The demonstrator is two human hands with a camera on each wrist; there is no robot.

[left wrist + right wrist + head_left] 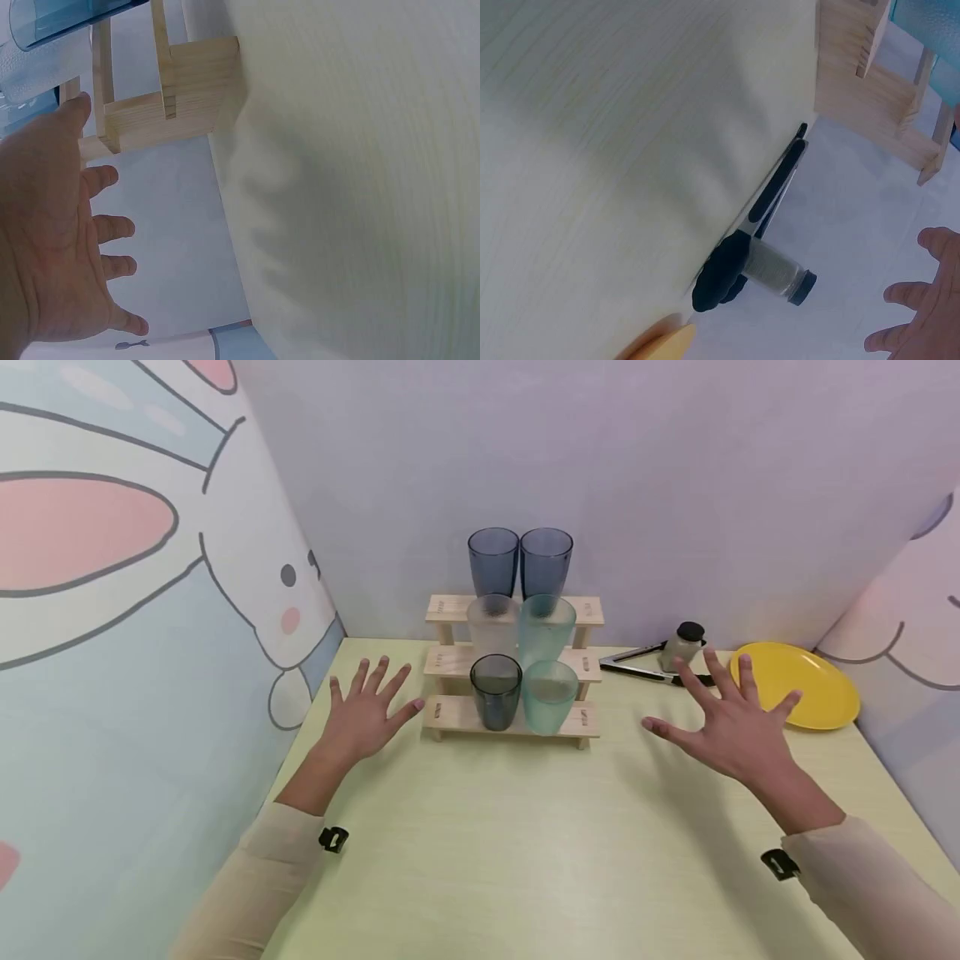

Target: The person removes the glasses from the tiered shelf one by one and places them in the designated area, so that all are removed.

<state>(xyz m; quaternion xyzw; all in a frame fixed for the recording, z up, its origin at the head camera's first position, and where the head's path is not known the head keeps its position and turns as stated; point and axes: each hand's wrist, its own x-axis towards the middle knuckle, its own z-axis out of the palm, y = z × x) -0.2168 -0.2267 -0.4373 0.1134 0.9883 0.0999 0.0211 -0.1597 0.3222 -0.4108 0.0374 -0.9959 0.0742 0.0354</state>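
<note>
Cups (546,633), 6 on tiered rack (450,660); capped jar (675,649) near wide right grip (738,731); left grip (363,718) also wide.

Left of the wooden rack (450,714), the left hand (363,718) hovers back up, fingers (376,678) spread wide, thumb (406,713) toward the rack. Right of the rack, the right hand (738,732) hovers likewise splayed. Both sleeved forearms (255,877) slant in from the rack's near side.
</note>
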